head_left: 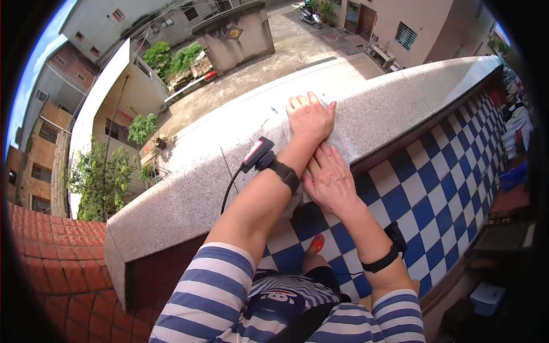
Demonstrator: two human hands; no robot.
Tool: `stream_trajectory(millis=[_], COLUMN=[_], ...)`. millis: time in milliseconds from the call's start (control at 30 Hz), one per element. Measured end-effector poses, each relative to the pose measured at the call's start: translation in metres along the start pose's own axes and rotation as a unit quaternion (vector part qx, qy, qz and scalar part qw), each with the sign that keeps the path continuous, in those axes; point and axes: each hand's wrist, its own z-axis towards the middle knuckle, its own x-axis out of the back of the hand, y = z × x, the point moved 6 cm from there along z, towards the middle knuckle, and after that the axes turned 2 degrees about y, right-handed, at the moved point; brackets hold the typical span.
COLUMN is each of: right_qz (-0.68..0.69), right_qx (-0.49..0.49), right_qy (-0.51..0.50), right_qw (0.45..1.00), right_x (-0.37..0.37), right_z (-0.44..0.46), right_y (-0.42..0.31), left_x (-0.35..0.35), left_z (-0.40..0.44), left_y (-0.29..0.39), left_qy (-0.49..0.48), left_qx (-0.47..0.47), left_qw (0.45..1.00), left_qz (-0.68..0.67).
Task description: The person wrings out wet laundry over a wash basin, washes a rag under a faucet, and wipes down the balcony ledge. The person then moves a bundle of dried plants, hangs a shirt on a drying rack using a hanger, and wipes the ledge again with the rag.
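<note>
A pale, crumpled cloth [345, 143] lies on the speckled stone ledge [394, 100], partly hidden under my hands. My left hand [310, 119] presses on it near the far side, fingers bent over it and thumb out to the right. Closer to me, my right hand [330, 182] lies flat against the cloth at the near edge, its fingertips just below my left wrist. Both forearms wear dark straps; the left strap [285, 176] carries a small device with a black cable [230, 191].
Blue and white checkered tiles [423, 188] cover the wall or floor beside the ledge. Red roof tiles [51, 257] lie at the left. Beyond the ledge is a lower courtyard with plants [103, 183] and a parked scooter [310, 17]. A red shoe [317, 242] shows below.
</note>
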Motion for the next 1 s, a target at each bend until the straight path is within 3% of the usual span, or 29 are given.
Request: stream_trajectory(millis=[33, 67, 200, 267, 300, 533, 600, 733, 867, 1000], right_qz=[-0.031, -0.045, -0.026, 0.041, 0.071, 0.178, 0.168, 0.260, 0.237, 0.204], right_qx=[-0.022, -0.052, -0.095, -0.089, -0.063, 0.123, 0.191, 0.191, 0.164, 0.142], right_qy=[-0.027, -0.040, -0.005, 0.023, 0.022, -0.017, -0.048, -0.066, -0.051, -0.011], right_qw=[0.999, 0.997, 0.995, 0.995, 0.995, 0.976, 0.966, 0.944, 0.956, 0.969], right_x=[0.012, 0.020, 0.020, 0.020, 0.013, -0.062, -0.076, -0.075, -0.052, 0.004], right_z=[-0.006, -0.013, -0.022, -0.012, -0.008, 0.011, 0.015, 0.016, 0.020, 0.016], right_y=[0.029, 0.053, 0.065, 0.042, 0.025, -0.127, -0.150, -0.131, -0.070, 0.067], left_x=[-0.014, -0.029, -0.040, -0.023, -0.012, 0.088, 0.106, 0.115, 0.079, 0.011], left_z=[0.006, 0.010, 0.005, -0.016, -0.026, -0.097, -0.116, -0.106, -0.082, -0.019], left_y=[0.036, 0.065, 0.079, 0.042, 0.021, -0.180, -0.211, -0.187, -0.150, -0.031], left_qy=[0.074, 0.082, 0.026, -0.015, -0.017, -0.109, -0.118, -0.222, -0.135, -0.120], left_qx=[-0.009, -0.036, -0.103, -0.135, -0.156, -0.015, -0.019, 0.023, 0.006, -0.026], left_qw=[0.997, 0.996, 0.988, 0.985, 0.987, 0.991, 0.989, 0.963, 0.984, 0.983], left_qz=[0.012, -0.015, -0.117, -0.110, -0.035, 0.080, 0.090, 0.150, 0.118, 0.133])
